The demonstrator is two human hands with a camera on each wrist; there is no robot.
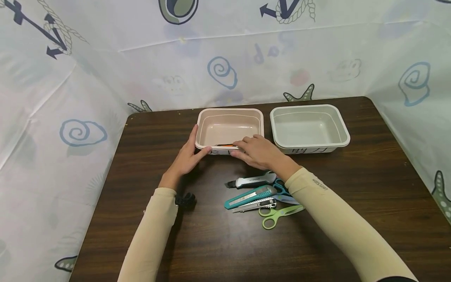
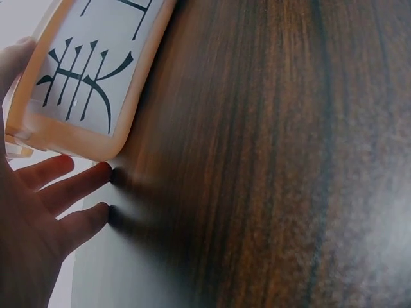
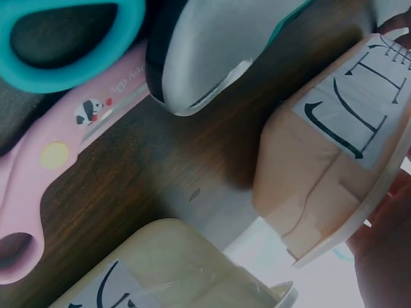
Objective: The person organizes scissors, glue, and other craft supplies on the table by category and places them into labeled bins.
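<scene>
A pink plastic bin point(image 1: 229, 112) stands at the back of the table. My left hand point(image 1: 185, 156) spans its front left corner, thumb on the front rim and straight fingers along the side. In the left wrist view those fingertips point(image 2: 96, 218) are spread beside the labelled bin point(image 2: 77, 138). My right hand point(image 1: 258, 150) grips the front wall toward its right end, thumb outside and fingers over the rim. An orange-and-dark thing point(image 1: 225, 145) lies inside along that wall, mostly hidden. The right wrist view shows the bin point(image 3: 302, 173) with my right hand point(image 3: 388, 237) behind its rim.
A grey-white bin point(image 1: 310, 148) stands to the right. Nearer me lie a black-and-white utility knife point(image 1: 251, 181), a teal cutter point(image 1: 248, 197), a silver cutter point(image 1: 253, 205), blue scissors point(image 1: 280, 186) and green scissors point(image 1: 276, 214). Pink scissors point(image 3: 58, 138) show in the right wrist view.
</scene>
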